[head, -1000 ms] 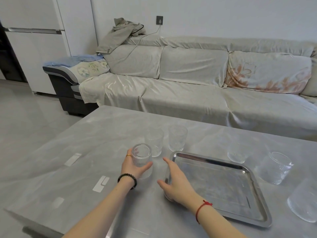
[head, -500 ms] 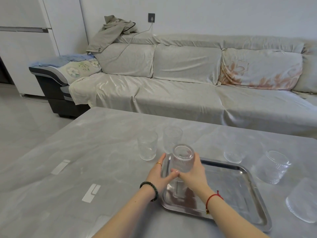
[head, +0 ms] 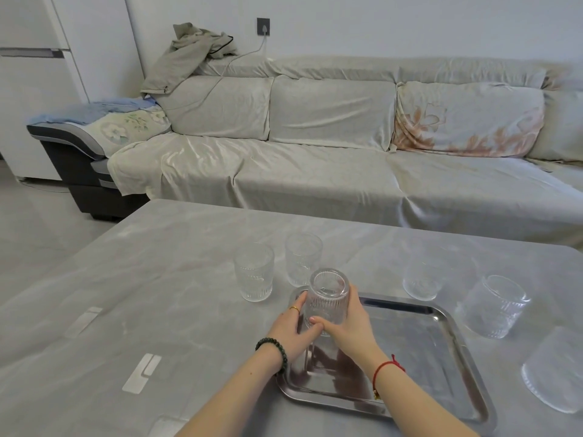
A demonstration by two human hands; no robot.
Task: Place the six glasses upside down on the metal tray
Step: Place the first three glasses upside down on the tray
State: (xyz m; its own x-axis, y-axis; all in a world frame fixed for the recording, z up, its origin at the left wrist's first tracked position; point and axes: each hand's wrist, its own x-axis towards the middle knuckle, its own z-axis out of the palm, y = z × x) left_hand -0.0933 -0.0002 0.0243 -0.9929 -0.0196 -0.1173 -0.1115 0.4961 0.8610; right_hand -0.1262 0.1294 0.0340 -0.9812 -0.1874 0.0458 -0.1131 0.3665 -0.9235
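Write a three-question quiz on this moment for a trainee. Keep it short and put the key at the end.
1. True or false: the ribbed clear glass held by the left hand and the right hand is base-up over the shiny rectangular metal tray.
2. How many clear glasses stand on the grey marble-patterned table, off the tray?
3. Which wrist wears the red string bracelet: A left, B right?

Key: 1 true; 2 five; 3 B.

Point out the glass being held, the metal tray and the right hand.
held glass [head: 328, 298], head view, ribbed side wall
metal tray [head: 441, 313], head view, far right rim
right hand [head: 347, 326], head view, back of hand
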